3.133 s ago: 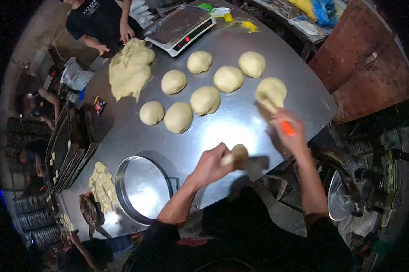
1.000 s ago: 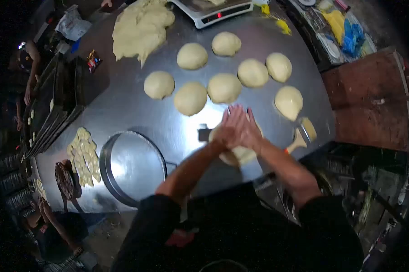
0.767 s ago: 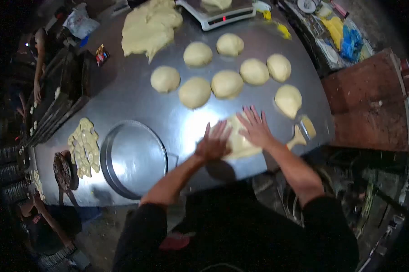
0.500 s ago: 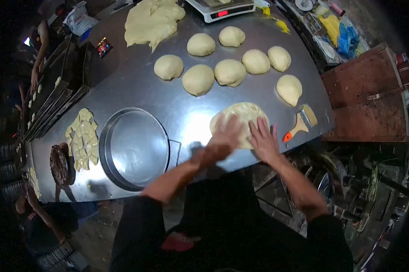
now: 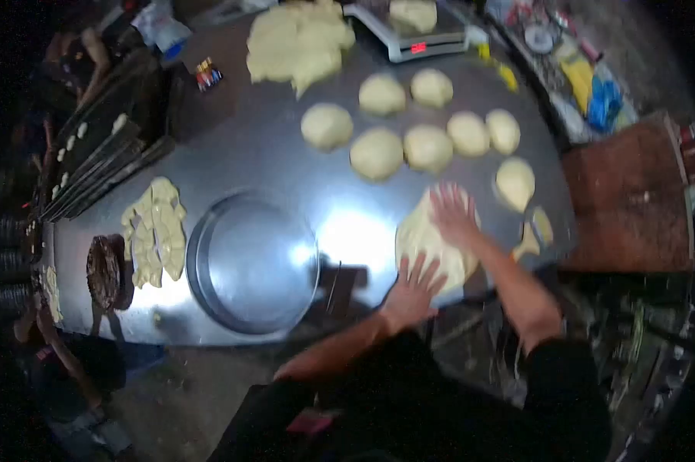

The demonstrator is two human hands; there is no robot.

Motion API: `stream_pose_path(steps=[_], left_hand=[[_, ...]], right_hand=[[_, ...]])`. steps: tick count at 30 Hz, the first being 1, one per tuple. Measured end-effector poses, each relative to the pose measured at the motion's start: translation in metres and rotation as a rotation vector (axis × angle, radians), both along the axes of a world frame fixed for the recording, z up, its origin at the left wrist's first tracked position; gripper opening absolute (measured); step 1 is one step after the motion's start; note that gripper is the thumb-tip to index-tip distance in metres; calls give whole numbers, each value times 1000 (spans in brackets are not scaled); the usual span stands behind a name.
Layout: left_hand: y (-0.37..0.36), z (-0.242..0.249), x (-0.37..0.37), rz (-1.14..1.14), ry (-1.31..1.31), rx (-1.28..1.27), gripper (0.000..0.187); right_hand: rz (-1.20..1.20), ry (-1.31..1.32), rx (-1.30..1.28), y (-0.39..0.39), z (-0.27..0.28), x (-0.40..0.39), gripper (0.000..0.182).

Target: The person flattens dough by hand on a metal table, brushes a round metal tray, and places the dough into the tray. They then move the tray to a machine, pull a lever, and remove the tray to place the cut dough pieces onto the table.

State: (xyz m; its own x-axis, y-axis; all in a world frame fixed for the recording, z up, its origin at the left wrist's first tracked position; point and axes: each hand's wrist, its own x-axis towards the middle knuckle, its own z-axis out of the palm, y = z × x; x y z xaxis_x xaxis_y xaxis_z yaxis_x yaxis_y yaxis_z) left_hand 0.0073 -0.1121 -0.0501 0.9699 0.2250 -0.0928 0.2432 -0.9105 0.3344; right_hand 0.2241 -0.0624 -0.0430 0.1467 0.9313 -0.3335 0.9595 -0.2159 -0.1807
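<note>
— What is being held at the near right edge of the counter [image 5: 232, 165]?

— Nothing is gripped. The left hand [image 5: 413, 289] is laid flat, fingers spread wide, on the near end of a flattened dough sheet [image 5: 434, 240]. The right hand [image 5: 454, 213] is pressed open-palmed on its far end.

— How is the sheet shaped and turned?

— A soft, pale yellow oval is seen, smooth and matte, with its long axis running from the near edge of the counter away toward the far side. It lies close to the near right corner.

— And beside it?

— A brush [image 5: 534, 235] with pale bristles is seen just to the right, at the right edge; its outline is blurred. Eight rounded dough balls [image 5: 377, 154] are set in loose rows farther in, smooth and domed. A large irregular dough mass [image 5: 300, 48] is spread at the far edge, beside a scale [image 5: 421, 35] carrying another lump; red digits glow on its display, but they cannot be read.

— What else is carried by the counter?

— A round, shallow metal pan [image 5: 253, 262], shiny and bare, is placed at the near edge left of the hands. Small cut dough pieces [image 5: 157, 231] are clustered near the left edge. The counter itself is of reflective steel.
</note>
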Motion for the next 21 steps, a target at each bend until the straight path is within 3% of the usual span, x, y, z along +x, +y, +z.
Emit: stream_pose_path(steps=[1,3,7,9,10,11,13,15,16,17,19,21], left_hand=[[17,-3,8,29,-25,103,83],[12,0,0,12,11,63,82],[-11,5,-2,-32,113,-143,82],[15,10,8,8,60,43,77],[13,4,13,-50,203,12,75],[8,-13,18,56,62,97,72],[-28,-33,28,77,205,140,71],[17,2,21,-34,-28,-281,71],[27,20,24,-30,144,-154,71],[32,8,23,49,-12,-231,72],[36,-8,1,186,-173,-60,66],[47,3,-15,157,-194,-30,61]], right_hand=[[-45,23,-84,20,10,1,66],[-61,33,-169,25,3,-21,69],[-70,-135,-6,20,-36,-46,71],[-268,-119,92,59,-37,-58,75],[-273,-186,139,55,-44,-85,78],[-362,-135,88,72,-27,-102,79],[-386,-55,113,56,-23,-97,80],[-314,-32,173,65,-28,-94,77],[-296,127,172,59,-16,-85,73],[-314,129,169,42,-20,-67,73],[-174,207,257,-20,-28,-18,69],[-62,-45,269,-72,-26,11,67]])
